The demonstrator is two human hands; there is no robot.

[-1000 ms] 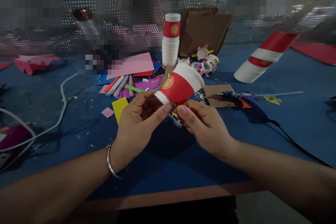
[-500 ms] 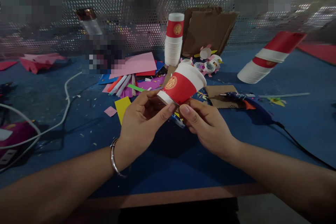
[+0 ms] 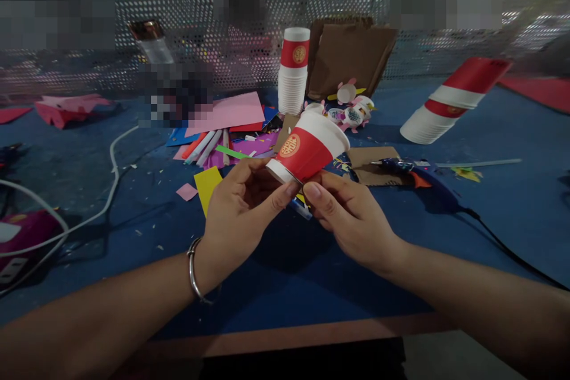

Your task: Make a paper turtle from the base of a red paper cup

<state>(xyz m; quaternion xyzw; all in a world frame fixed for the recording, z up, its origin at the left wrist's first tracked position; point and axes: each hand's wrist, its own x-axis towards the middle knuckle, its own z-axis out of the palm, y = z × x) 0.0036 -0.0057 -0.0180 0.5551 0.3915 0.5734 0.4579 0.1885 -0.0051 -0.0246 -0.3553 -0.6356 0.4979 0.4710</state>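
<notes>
A red and white paper cup (image 3: 307, 151) with a gold emblem is held tilted above the table, its rim up to the right and its base toward me. My left hand (image 3: 249, 202) is closed on the cup near its base, thumb in front and fingers partly hidden behind. Thumb and fingers of my right hand (image 3: 347, 208) pinch at the lower right side of the cup. A pen-like clear object (image 3: 301, 209) lies on the table behind the hands, mostly covered.
A blue glue gun (image 3: 427, 181) lies on cardboard (image 3: 363, 160) at right, its cord trailing right. Cup stacks stand upright (image 3: 294, 71) and leaning (image 3: 456, 101). Pink paper (image 3: 234, 111), markers (image 3: 207, 147) and small cup crafts (image 3: 351, 111) lie behind. A white cable (image 3: 116, 178) crosses the left.
The view has shifted slightly. Both hands keep their hold on the cup, which stays almost in place with barely any change in tilt.
</notes>
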